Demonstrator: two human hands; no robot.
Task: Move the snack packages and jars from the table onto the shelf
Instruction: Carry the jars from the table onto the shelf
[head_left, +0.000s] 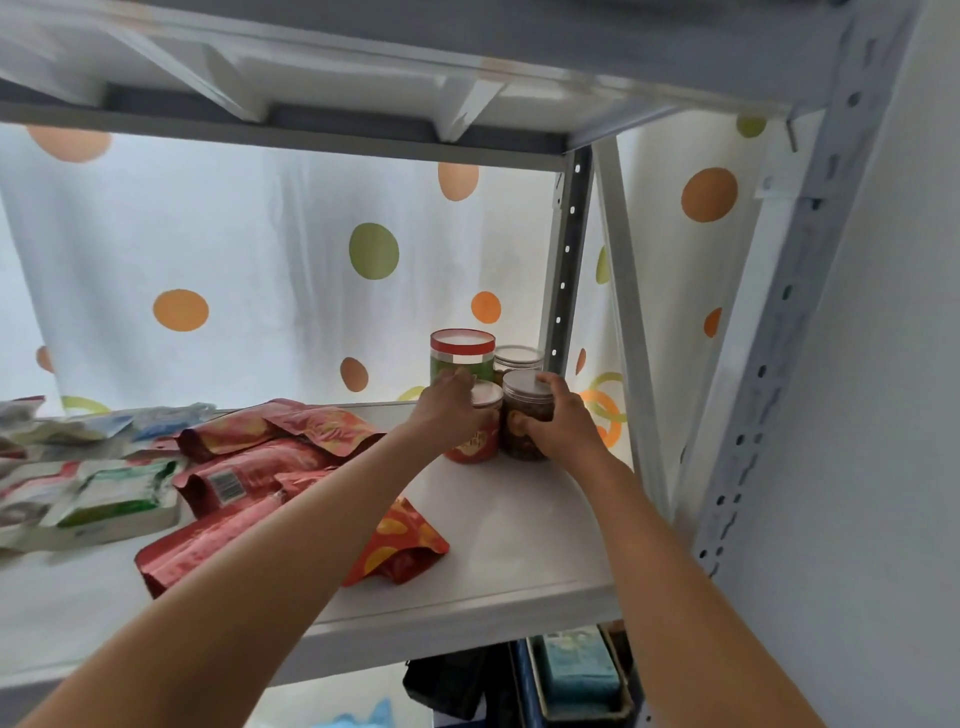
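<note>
- Left hand (451, 410) curled round the red-labelled jar (475, 439), fingers over its pale lid, jar standing upright on the white shelf board (524, 530).
- Right hand (563, 421) clamped on the dark-filled jar with clear lid (527, 410), thumb on the near wall, fingers over the lid edge; also upright on the board.
- Both held jars side by side between the two hands, touching or nearly so; cannot tell which.
- Straight ahead of the hands, just behind the held pair: a taller green jar with red-rimmed lid (461, 356) beyond the left hand, and a smaller clear-lidded jar (517, 358) beyond the right hand.
- Long axis of all four jars vertical; no tilt visible.
- To the right of the right hand: the perforated rear upright (566, 260) of the rack, near the dark jar, so little room left on that side.
- To the left of and below the left forearm: red snack pouches (280, 447) lying flat, and further left white and green packets (114, 493).
- Judged step: setting this pair in the back right corner, in front of the rear pair. Each hand equally near to its own jar; only release and straight pull back toward the body seem needed.
- Risk judged: knocking the rear jars if pushed further forward, or catching a lid when the fingers lift.
- Table not in view, so remaining items cannot be told.
</note>
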